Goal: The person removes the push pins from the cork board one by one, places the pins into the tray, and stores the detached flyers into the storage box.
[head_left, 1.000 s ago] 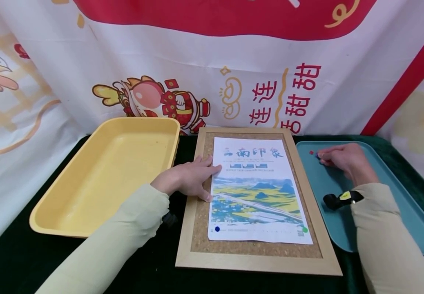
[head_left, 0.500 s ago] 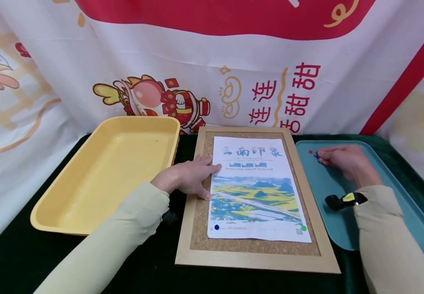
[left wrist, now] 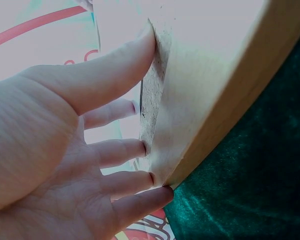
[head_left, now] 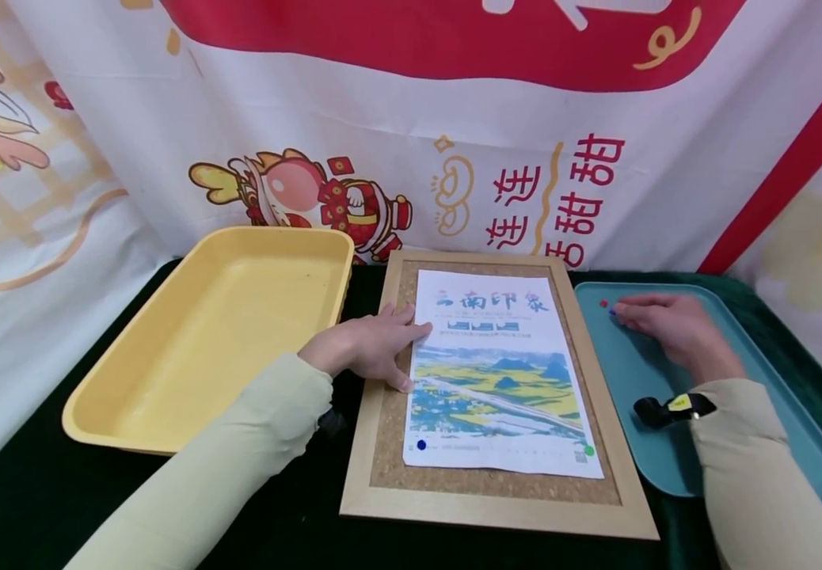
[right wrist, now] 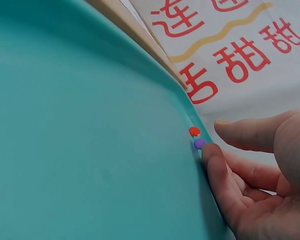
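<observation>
A printed sheet with a landscape picture lies on a wood-framed cork board. A dark blue tack and a green tack sit at its lower corners. My left hand rests with spread fingers over the board's left side, index fingertip and thumb at the sheet's edge. My right hand is over the teal tray. In the right wrist view its index fingertip is right at a blue-purple tack, with the thumb held apart. A red tack lies beside that one.
A yellow basin stands left of the board. Dark green cloth covers the table. Behind everything hangs a white printed curtain. A black wrist camera is strapped to the right wrist.
The right hand's fingers, bunched near the tacks before, have loosened and the hand has drawn back slightly. The left hand has kept its place. The head view has tilted a little.
</observation>
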Demonstrator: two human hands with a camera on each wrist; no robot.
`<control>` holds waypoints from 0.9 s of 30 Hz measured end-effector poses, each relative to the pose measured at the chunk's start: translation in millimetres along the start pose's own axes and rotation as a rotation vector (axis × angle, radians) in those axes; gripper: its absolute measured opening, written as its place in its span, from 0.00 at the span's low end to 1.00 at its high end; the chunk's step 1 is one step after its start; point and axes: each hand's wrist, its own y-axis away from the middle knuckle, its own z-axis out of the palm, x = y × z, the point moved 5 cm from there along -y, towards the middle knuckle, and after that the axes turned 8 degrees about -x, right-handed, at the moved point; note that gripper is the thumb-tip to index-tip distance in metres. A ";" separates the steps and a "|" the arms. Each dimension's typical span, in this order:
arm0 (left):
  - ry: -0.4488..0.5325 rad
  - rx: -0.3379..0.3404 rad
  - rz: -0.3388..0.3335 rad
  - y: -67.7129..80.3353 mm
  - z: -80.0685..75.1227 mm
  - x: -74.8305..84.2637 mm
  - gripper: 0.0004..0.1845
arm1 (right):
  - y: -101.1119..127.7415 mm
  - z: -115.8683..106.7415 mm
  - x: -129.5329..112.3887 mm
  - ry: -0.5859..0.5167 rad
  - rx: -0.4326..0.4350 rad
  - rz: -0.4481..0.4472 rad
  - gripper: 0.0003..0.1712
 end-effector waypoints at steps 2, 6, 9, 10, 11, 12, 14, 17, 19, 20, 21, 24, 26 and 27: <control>0.003 -0.003 -0.001 0.1 0.5 -0.6 0.50 | 0.2 2.6 -1.1 0.016 0.016 -0.004 0.41; 0.003 -0.002 -0.002 -0.3 1.0 -1.1 0.49 | 0.4 6.5 -5.7 0.037 0.047 -0.002 0.41; 0.003 0.001 -0.004 -1.0 0.9 -1.3 0.49 | 1.3 7.9 -12.0 0.033 0.067 -0.010 0.41; 0.004 0.002 -0.006 -1.1 1.0 -1.5 0.49 | 2.0 7.9 -14.4 0.031 0.074 -0.017 0.42; 0.004 0.002 -0.007 -1.6 0.9 -1.7 0.50 | 3.0 7.9 -17.1 0.029 0.081 -0.027 0.42; 0.003 0.005 -0.006 -1.6 0.8 -1.7 0.49 | 4.1 7.6 -19.5 0.032 0.089 -0.036 0.42; 0.004 0.008 -0.006 -1.8 0.6 -1.4 0.49 | 7.0 7.2 -24.3 0.039 0.096 -0.054 0.42; 0.004 0.013 -0.005 -1.8 0.2 -0.7 0.49 | 11.0 8.1 -31.2 0.052 0.095 -0.069 0.42; 0.005 0.013 -0.005 -1.7 0.0 -0.4 0.49 | 13.4 9.7 -35.2 0.062 0.086 -0.072 0.43; 0.006 0.014 -0.004 -1.7 0.1 -0.3 0.49 | 14.7 10.6 -37.6 0.064 0.081 -0.074 0.42; 0.007 0.013 -0.004 -1.6 0.2 -0.4 0.49 | 15.8 11.4 -39.8 0.069 0.080 -0.075 0.42; 0.005 0.012 -0.003 -1.4 0.5 -0.6 0.49 | 19.3 14.0 -46.6 0.078 0.076 -0.088 0.42; 0.004 0.012 -0.003 -1.2 0.9 -0.8 0.49 | 21.2 15.9 -51.2 0.083 0.076 -0.102 0.43; 0.003 0.011 -0.003 -1.0 1.0 -0.8 0.50 | 22.0 16.9 -53.4 0.087 0.077 -0.110 0.42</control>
